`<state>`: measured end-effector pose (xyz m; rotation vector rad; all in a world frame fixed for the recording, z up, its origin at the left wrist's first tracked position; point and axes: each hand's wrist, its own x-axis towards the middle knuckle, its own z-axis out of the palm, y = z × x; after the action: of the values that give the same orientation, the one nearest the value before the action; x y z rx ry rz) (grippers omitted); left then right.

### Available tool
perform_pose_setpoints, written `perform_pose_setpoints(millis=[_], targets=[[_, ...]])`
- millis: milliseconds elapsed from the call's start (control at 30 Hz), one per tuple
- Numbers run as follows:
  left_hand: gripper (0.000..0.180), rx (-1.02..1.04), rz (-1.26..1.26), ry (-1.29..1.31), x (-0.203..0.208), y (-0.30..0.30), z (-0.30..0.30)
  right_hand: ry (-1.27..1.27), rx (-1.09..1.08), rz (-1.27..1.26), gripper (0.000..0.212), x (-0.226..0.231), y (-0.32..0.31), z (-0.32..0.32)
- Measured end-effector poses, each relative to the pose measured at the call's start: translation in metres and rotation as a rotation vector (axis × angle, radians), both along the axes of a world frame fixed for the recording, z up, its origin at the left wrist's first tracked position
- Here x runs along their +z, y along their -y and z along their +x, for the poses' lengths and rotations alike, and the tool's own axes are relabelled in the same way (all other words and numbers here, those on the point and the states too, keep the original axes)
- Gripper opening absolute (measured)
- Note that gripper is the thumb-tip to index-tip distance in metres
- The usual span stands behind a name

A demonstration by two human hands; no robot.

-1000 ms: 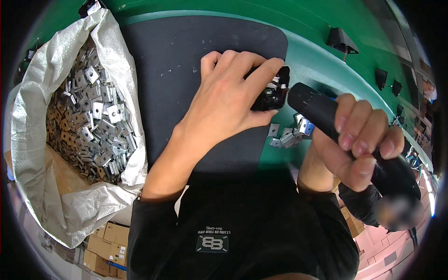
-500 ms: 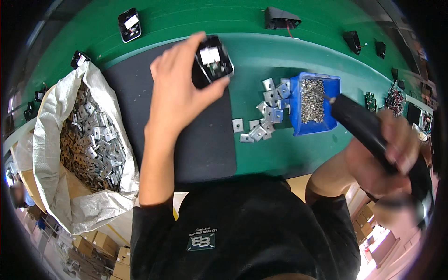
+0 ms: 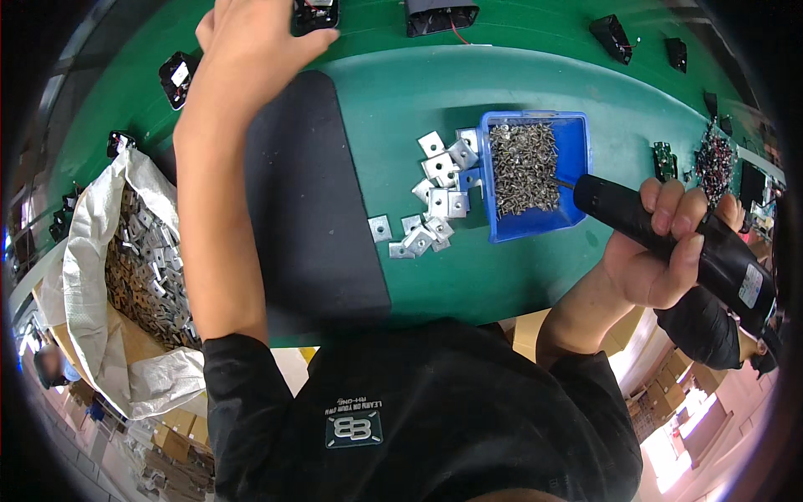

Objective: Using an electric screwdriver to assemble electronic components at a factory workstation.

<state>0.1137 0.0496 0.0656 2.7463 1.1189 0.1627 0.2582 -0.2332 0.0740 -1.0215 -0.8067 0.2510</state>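
At the top edge of the view, my left hand [image 3: 247,63] is closed around a black plastic housing [image 3: 318,17] with parts inside it. The thumb lies along the housing's near edge, while the fingertips and part of the housing fall outside the picture. My right hand [image 3: 661,251] grips a black electric screwdriver [image 3: 623,205], its thin bit pointing left into a blue bin [image 3: 577,222]. Many small silver screws [image 3: 525,167] fill much of that bin, and the bit's tip is among them. Square metal plates [image 3: 438,167] with centre holes lie loosely left of the bin.
A white woven sack [image 3: 88,293] of metal plates stands at the left. A dark mat [image 3: 309,226] covers part of the green table. Along the far green strip sit more black housings [image 3: 176,79] and a hollow black shell [image 3: 442,17] with a red wire. A green circuit board [image 3: 665,161] lies right.
My left hand has carried the black housing from above the mat up to the far green strip. The screwdriver's bit has moved further into the screws, and the whole view has shifted.
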Motion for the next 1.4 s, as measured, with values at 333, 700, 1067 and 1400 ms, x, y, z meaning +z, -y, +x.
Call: perform_pose_setpoints(millis=[333,700,1067,1400], targets=[[0.028,-0.323,0.017,0.165,-0.023,0.02,0.035,-0.04,-0.041,0.015,0.06,-0.009,-0.023,-0.003],[0.022,-0.656,-0.328,0.239,-0.006,0.013,-0.012,-0.054,0.015,0.05,0.06,-0.017,-0.026,-0.002],[0.023,-0.678,-0.252,0.317,-0.012,0.045,-0.021,-0.095,0.11,0.083,0.057,-0.004,-0.013,0.001],[0.021,-0.542,0.017,0.076,-0.03,0.108,-0.037,-0.124,0.153,0.137,0.038,0.012,-0.001,-0.003]])
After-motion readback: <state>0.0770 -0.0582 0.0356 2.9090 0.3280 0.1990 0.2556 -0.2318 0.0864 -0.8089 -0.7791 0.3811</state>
